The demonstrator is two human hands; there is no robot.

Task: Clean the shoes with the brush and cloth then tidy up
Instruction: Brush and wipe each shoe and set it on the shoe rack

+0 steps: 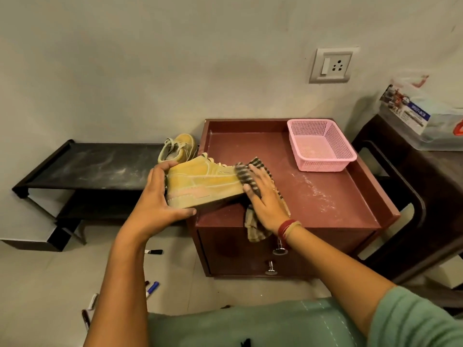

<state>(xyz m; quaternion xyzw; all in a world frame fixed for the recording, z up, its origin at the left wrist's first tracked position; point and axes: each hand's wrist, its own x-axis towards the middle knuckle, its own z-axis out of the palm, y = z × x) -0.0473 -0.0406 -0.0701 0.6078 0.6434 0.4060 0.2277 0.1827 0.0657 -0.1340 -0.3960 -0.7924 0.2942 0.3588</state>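
Note:
A tan suede shoe point(203, 182) is held on its side over the left front corner of the maroon cabinet top point(325, 196). My left hand point(160, 196) grips its heel and sole. My right hand point(265, 196) presses a striped cloth point(255, 166) against the shoe's toe; the cloth's tail hangs over the cabinet's front edge. The second tan shoe point(179, 146) stands upright on the black low rack point(87, 166), just behind the held one. No brush is in view.
A pink mesh basket point(320, 146) sits at the cabinet's back right. White dust streaks the cabinet top. A dark chair point(406, 196) with a plastic bag point(423, 113) stands at the right. Several markers point(150, 289) lie on the tiled floor below my left arm.

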